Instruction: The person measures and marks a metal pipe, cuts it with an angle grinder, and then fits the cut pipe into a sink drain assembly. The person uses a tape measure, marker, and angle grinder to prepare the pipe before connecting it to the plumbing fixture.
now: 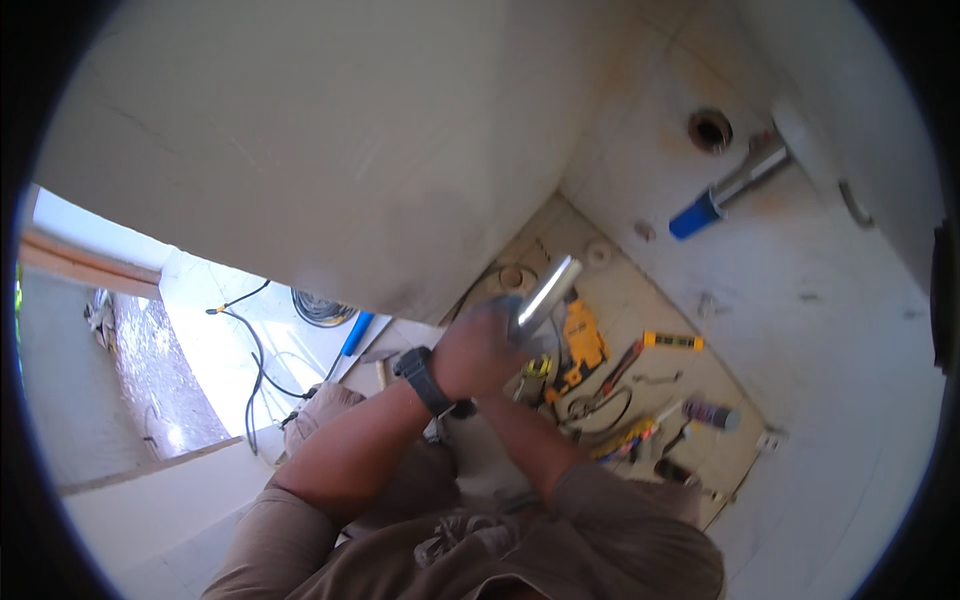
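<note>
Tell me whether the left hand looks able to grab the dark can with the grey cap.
Probably not straight away: the left hand seems closed around a shiny metal tube, so it would likely need freeing first. Nothing visible covers the dark can on the floor, though.

Dim o'all, floor [280, 338] glare at L, edges distorted.

Upper body: dull brown-grey fabric T-shirt [610, 540] with a pale printed graphic [465, 537] at mid-chest; lettering or motif not legible. Left sleeve [270, 530] and right sleeve [605, 490]: short, loose, same brown-grey cloth. Forearms: bare below the sleeves. Left wrist: black wristwatch [428, 388] with a bulky case and a wide dark strap. Legs: greyish-brown cloth [325, 408], partly hidden.
</note>
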Action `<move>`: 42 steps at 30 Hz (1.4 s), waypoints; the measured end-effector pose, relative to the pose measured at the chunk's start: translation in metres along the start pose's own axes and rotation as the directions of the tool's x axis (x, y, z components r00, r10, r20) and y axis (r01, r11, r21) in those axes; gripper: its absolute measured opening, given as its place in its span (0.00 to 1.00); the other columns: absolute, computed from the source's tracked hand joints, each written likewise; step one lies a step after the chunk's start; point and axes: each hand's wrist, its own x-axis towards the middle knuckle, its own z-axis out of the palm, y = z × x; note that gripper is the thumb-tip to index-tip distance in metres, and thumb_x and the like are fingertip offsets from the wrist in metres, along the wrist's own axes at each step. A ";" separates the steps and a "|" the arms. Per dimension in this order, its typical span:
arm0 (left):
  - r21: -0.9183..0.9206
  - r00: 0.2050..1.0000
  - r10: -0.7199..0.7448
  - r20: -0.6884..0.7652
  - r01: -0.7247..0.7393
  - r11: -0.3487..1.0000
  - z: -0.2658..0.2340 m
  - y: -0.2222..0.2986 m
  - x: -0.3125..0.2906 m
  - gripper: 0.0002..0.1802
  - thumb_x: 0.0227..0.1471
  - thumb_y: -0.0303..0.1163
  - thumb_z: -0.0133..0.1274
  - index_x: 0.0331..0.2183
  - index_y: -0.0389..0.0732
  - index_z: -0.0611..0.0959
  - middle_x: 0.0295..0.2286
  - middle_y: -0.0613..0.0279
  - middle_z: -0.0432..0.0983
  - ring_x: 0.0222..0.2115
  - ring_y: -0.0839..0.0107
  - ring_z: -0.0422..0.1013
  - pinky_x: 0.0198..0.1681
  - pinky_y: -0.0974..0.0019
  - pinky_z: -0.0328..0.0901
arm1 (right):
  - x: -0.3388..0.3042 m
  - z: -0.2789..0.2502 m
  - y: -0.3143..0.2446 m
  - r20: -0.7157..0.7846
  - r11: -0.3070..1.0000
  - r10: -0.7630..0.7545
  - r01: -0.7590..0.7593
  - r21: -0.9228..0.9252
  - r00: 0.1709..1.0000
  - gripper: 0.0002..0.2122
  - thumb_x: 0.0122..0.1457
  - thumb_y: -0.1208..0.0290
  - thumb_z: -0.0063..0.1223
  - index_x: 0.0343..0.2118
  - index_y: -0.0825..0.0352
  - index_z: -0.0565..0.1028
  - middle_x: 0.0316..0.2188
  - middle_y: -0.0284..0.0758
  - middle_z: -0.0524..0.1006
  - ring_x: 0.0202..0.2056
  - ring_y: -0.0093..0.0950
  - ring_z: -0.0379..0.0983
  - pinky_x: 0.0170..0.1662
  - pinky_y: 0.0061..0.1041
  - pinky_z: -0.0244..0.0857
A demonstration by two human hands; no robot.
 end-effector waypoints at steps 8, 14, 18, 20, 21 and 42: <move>0.026 0.996 -0.026 0.087 0.024 0.999 0.010 -0.010 0.008 0.26 0.52 0.51 0.65 0.35 0.34 0.80 0.28 0.46 0.77 0.29 0.47 0.75 0.35 0.52 0.69 | -0.024 -0.043 0.016 -0.038 0.996 -0.070 0.072 0.055 0.997 0.24 0.63 0.65 0.50 0.62 0.64 0.68 0.64 0.50 0.66 0.63 0.45 0.64 0.63 0.44 0.60; -0.157 0.994 -0.068 0.080 0.080 0.984 0.029 -0.022 0.014 0.33 0.52 0.60 0.62 0.35 0.33 0.81 0.29 0.39 0.79 0.31 0.44 0.76 0.37 0.50 0.69 | -0.052 -0.087 0.042 -0.153 0.965 -0.155 0.183 0.190 0.976 0.27 0.62 0.65 0.53 0.64 0.65 0.66 0.63 0.50 0.67 0.63 0.44 0.64 0.62 0.43 0.61; -0.302 0.988 -0.102 0.117 0.133 0.944 0.024 -0.026 0.023 0.27 0.56 0.52 0.62 0.36 0.33 0.82 0.28 0.52 0.81 0.31 0.63 0.77 0.38 0.56 0.70 | -0.039 -0.152 0.077 0.003 0.910 0.132 -0.122 0.395 0.991 0.22 0.56 0.60 0.58 0.51 0.69 0.75 0.47 0.49 0.79 0.49 0.45 0.77 0.51 0.41 0.70; -0.290 0.966 -0.179 0.188 0.229 0.929 0.018 -0.021 0.023 0.25 0.56 0.49 0.62 0.36 0.33 0.83 0.29 0.57 0.81 0.31 0.69 0.75 0.39 0.59 0.69 | -0.063 -0.206 0.092 0.093 0.642 0.229 -0.222 0.734 0.969 0.20 0.63 0.58 0.49 0.51 0.67 0.76 0.47 0.43 0.79 0.48 0.37 0.79 0.45 0.35 0.72; -0.259 0.947 -0.238 0.218 0.291 0.921 0.018 -0.016 0.021 0.23 0.57 0.48 0.62 0.37 0.34 0.83 0.29 0.59 0.81 0.32 0.72 0.75 0.40 0.61 0.69 | -0.082 -0.238 0.095 0.213 0.376 0.375 -0.358 0.855 0.902 0.21 0.64 0.59 0.48 0.54 0.67 0.75 0.49 0.40 0.78 0.48 0.34 0.79 0.44 0.32 0.73; -0.344 0.874 0.205 0.440 -0.047 0.938 0.028 0.075 -0.116 0.18 0.53 0.40 0.65 0.31 0.33 0.82 0.23 0.65 0.77 0.24 0.77 0.69 0.30 0.65 0.66 | -0.343 -0.373 -0.067 -0.501 0.500 -0.032 0.448 0.742 0.865 0.35 0.61 0.61 0.63 0.65 0.77 0.62 0.60 0.50 0.72 0.62 0.37 0.69 0.62 0.34 0.65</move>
